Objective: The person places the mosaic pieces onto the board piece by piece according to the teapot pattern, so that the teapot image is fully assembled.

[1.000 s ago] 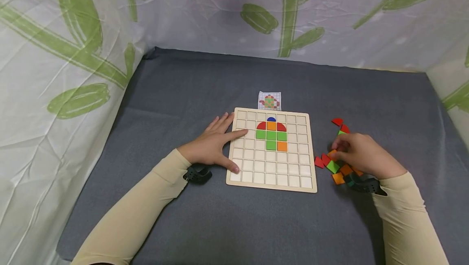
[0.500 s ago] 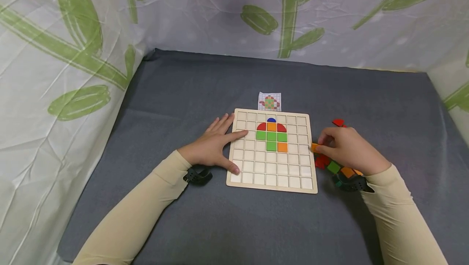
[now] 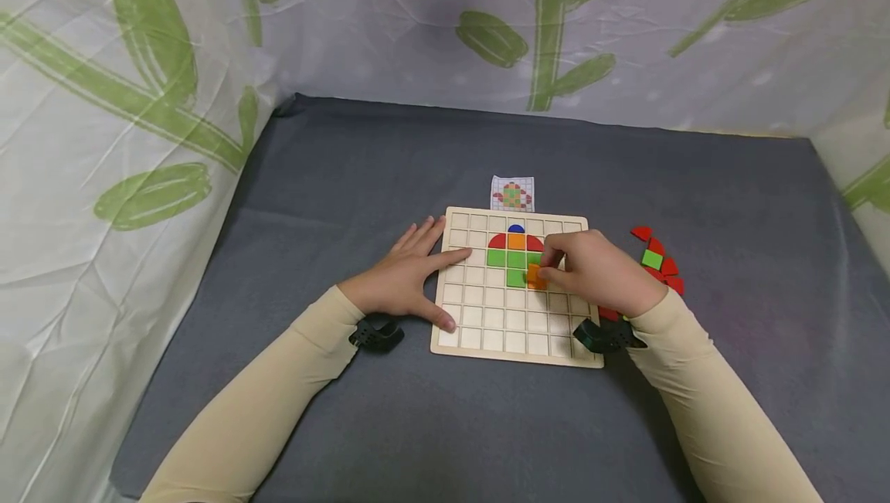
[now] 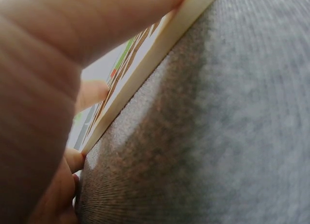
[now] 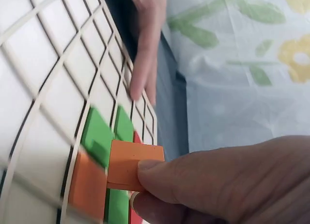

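Observation:
A pale wooden grid board (image 3: 487, 337) lies on the dark grey cloth. My left hand (image 3: 396, 279) spreads across its left edge, thumb and forefinger on the board and the other fingertips at its upper left side. Between thumb and finger my right hand (image 3: 606, 270) pinches an orange square tile (image 5: 127, 161), tilted above the tiles in the grid. Near it in the cells are a laid orange tile (image 5: 87, 185) and green tiles (image 5: 97, 137). Farther up sit red quarter-round tiles (image 3: 497, 241), another orange square (image 3: 516, 241) and a blue half-round tile (image 3: 515, 229).
Behind the board lies a small printed card (image 3: 512, 194) with a coloured grid pattern. Loose red tiles (image 3: 643, 232) and a green square tile (image 3: 652, 259) lie to the right, partly covered by my right forearm. White patterned curtain (image 3: 417, 39) surrounds the table.
My right hand has picked up the orange square tile from the loose pile and carried it left over the board. My left hand stays on the board's edge.

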Tool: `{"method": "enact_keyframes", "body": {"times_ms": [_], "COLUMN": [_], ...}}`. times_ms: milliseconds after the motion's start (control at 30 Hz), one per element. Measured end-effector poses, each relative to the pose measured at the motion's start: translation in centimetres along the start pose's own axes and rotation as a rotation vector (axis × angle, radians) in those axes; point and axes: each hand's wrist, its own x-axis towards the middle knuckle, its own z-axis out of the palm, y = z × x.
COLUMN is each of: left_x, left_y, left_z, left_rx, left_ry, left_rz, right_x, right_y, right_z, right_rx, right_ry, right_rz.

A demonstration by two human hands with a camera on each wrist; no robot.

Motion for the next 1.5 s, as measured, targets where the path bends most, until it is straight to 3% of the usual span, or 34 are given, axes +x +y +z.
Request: {"method": "enact_keyframes", "body": {"times_ms": [567, 1233, 1500], "left_x": [0.0, 0.0, 0.0], "left_y": [0.1, 0.2, 0.1], "left_z": [0.1, -0.3, 0.0], "left_rx": [-0.015, 0.002, 0.003], "left_ry": [-0.002, -0.001, -0.003], "left_rz": [0.008, 0.005, -0.009], "right_x": [3.4, 3.3, 2.3], "right_y": [-2.1, -2.1, -1.2], "right_z": [2.6, 4.0, 3.5], "right_rx": [0.042, 0.000, -0.023], "right_ry": [-0.036, 0.022, 0.015], "right_rz": [-0.117, -0.195, -0.174]}}
